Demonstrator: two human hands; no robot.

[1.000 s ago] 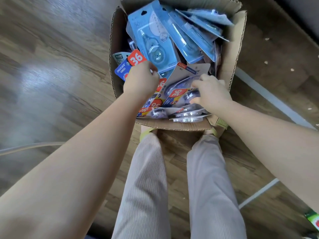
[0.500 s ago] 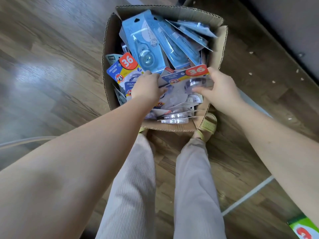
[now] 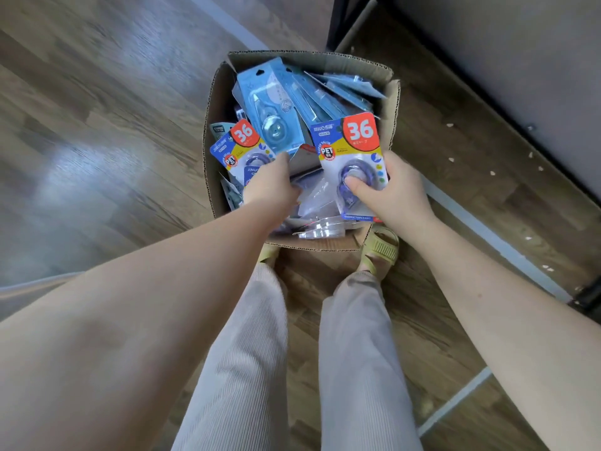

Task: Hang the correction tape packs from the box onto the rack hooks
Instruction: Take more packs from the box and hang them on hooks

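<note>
Wood-plank floor (image 3: 97, 131) filled most of the view, with a dark cabinet base (image 3: 487, 53) along the upper right and pale scraps scattered on the boards near it.

Cardboard box (image 3: 214, 102) stood open on the floor, directly ahead of the person's feet; a yellow-green sandal (image 3: 382, 247) touched its near wall. Legs in pale ribbed trousers (image 3: 357, 353) ran down the lower centre.

Box was crowded with correction tape packs. Light-blue packs (image 3: 273, 102) leaned upright and fanned toward the far wall and far right corner. Packs with a red "36" badge lay nearer: one (image 3: 239, 141) tilted against the left wall, and clear blister shells (image 3: 320, 227) were stacked flat by the near wall.

Right hand (image 3: 390, 193) gripped one "36" pack (image 3: 349, 141), held upright above the right side of the box, thumb pressed on the blister over the tape wheel, fingers wrapped behind the card.

Left hand (image 3: 271, 187) reached down into the middle of the box, fingers curled among the packs; what it clasped, if anything, could not be told, as the fingertips were hidden.
</note>
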